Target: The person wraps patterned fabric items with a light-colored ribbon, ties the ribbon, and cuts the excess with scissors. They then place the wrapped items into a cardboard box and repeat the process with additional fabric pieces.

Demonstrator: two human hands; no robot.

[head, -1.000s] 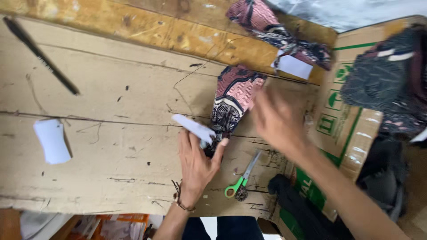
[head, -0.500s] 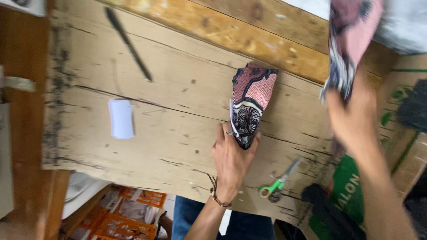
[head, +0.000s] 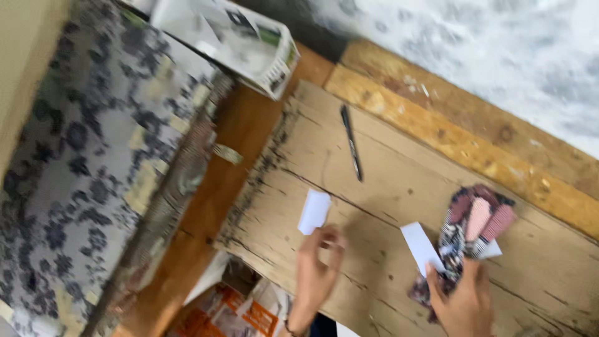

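Worn plywood tabletop against a rough white wall; grey floral cloth draped at far left. Left hand open, fingertips just at a small white paper slip, gripping nothing. Right hand closed on the lower end of a pink-and-black patterned fabric piece, which overlaps a second white slip. Black pen lies apart, further back. White carton top left; orange packaging below the tabletop edge.
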